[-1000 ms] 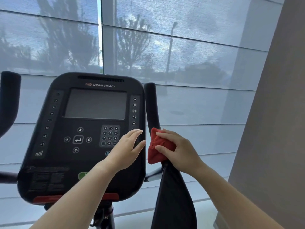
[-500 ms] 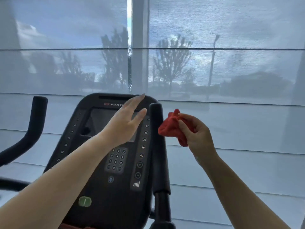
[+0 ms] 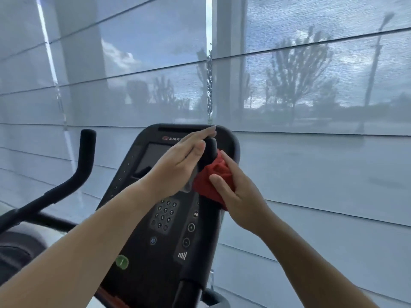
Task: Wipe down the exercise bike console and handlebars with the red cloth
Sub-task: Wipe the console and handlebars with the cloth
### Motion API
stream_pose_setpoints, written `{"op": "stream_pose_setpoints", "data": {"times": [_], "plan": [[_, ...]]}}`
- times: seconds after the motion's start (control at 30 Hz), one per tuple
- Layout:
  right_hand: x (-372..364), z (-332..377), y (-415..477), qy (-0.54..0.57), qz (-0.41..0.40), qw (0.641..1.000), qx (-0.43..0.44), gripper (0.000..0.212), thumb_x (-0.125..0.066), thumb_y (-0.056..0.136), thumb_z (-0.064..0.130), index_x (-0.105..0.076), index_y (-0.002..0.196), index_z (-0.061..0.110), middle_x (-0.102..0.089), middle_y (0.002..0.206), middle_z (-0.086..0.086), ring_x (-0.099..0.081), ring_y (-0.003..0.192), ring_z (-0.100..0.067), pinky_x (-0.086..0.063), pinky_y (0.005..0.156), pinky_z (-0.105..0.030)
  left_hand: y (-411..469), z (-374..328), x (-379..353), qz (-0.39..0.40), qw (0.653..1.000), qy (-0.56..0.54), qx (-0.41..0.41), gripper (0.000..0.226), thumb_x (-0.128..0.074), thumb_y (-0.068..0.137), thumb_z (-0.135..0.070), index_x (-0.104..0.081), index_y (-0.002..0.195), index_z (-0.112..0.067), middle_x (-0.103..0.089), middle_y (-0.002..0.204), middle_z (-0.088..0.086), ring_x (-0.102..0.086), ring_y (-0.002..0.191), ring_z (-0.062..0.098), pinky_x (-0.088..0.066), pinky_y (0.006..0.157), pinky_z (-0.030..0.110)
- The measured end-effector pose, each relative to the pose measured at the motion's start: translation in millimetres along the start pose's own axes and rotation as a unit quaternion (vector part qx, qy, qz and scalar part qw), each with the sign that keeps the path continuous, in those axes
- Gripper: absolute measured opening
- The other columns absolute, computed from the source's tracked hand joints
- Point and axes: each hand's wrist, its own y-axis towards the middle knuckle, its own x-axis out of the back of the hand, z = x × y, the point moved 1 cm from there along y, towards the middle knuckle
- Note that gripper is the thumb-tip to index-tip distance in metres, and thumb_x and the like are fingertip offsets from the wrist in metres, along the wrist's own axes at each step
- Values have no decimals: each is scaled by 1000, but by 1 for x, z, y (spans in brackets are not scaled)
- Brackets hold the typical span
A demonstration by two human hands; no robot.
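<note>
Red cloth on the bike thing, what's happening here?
A person is wiping an exercise bike. Their right hand grips the bunched red cloth against the upright right handlebar, just below its tip. The left hand is open with straight fingers beside that tip, in front of the console; whether it touches the bar is unclear. No hand is on the left handlebar.

Whole far wall is windows behind sheer grey shades (image 3: 311, 165) with horizontal seams running across. There's a thin bright gap (image 3: 208, 41) between two shades at 12 o'clock and another slanted strip (image 3: 47, 52) at 10. Through the fabric you get blue sky with clouds (image 3: 120, 56) at 11, dark trees (image 3: 295, 70) at 1 and a lamp post (image 3: 375, 63) at 2. Soft, even daylight.
</note>
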Motion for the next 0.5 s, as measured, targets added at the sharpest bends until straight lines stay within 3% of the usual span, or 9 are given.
{"op": "stream_pose_setpoints", "data": {"times": [0.1, 0.2, 0.3, 0.37, 0.5], "plan": [[-7, -12, -19, 31, 15, 999, 6, 37, -50, 86, 42, -40, 120, 53, -60, 104, 29, -55, 98, 8, -41, 77, -4, -2, -3, -3, -5, 1000, 21, 6, 39, -31, 101, -24, -42, 138, -22, -47, 136, -17, -35, 128, -9, -25, 107, 10], [-5, -22, -31, 65, 28, 997, -18, 34, -51, 83, 44, -45, 116, 53, -63, 94, 27, -59, 82, 5, -44, 67, -11, -3, -4, -4, -10, 999, 32, 9, 40, -30, 101, -26, -42, 139, -20, -45, 135, -22, -34, 127, -13, -22, 102, 3], [-1, -22, -20, 96, -12, 995, -22, 41, -51, 82, 45, -50, 123, 38, -63, 99, 19, -61, 88, 1, -48, 73, -20, -4, -6, -5, -21, 999, 32, 14, 41, -29, 101, -26, -41, 140, -21, -45, 135, -20, -33, 128, -12, -22, 103, 4], [-4, -17, -13, 106, -22, 994, -19, 46, -49, 84, 47, -49, 127, 32, -63, 99, 15, -62, 87, -1, -50, 69, -21, -4, -6, -6, -25, 999, 33, 18, 41, -30, 101, -26, -40, 140, -21, -45, 136, -19, -33, 128, -12, -22, 103, 4], [-16, -15, -25, 90, -19, 995, -22, 41, -48, 86, 46, -44, 126, 38, -62, 105, 21, -59, 99, 1, -47, 82, -14, -3, -5, -8, -28, 999, 36, 21, 39, -30, 102, -25, -41, 139, -20, -46, 136, -15, -34, 127, -12, -22, 101, 2]]}}
